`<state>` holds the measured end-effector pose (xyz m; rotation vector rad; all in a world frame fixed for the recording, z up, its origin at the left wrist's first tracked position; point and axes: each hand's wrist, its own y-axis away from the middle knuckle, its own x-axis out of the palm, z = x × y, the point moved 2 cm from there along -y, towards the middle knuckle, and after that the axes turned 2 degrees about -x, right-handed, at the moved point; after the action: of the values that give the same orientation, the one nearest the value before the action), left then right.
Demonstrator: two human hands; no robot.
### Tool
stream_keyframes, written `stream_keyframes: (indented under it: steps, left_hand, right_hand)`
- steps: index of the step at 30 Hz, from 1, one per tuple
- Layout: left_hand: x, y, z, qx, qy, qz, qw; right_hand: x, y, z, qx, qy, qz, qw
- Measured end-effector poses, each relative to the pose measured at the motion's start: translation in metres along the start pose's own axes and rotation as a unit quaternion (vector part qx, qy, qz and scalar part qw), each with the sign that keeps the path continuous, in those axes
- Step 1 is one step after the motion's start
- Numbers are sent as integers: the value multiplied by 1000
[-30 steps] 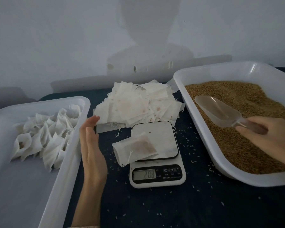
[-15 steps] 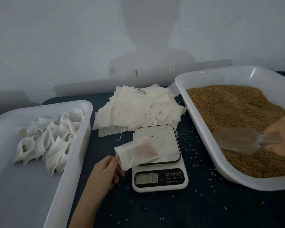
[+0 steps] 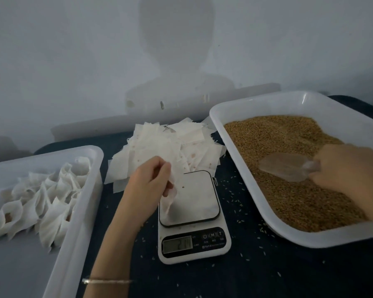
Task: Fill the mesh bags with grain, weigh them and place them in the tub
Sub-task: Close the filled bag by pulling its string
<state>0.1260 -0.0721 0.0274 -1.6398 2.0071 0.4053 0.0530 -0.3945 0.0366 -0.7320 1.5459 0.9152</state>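
Motion blur softens our left hand [image 3: 151, 186], which pinches a mesh bag [image 3: 170, 196] over the scale [image 3: 192, 211]; its fill is hidden. Our right hand [image 3: 342, 171] grips a scoop [image 3: 289, 168] in the grain [image 3: 289, 158], wrist cut off. Filled bags [image 3: 45, 201] lie in the tub [image 3: 82, 203].

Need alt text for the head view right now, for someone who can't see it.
The left hand pinches a filled mesh bag above the scale, while the right hand holds a clear scoop in the grain tub. Filled bags sit in the left tub; empty bags are piled behind the scale.
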Motion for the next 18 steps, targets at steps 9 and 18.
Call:
stream_keyframes:
  steps: [9,18]
  left_hand:
    - [17,2,-4,-31,-19,23,999]
    - [8,-3,-14,10,-43,-24,999]
  right_hand:
    - [0,-12,27,-72,-22,15,997]
    - [0,12,-31,-79,-156,-6,985]
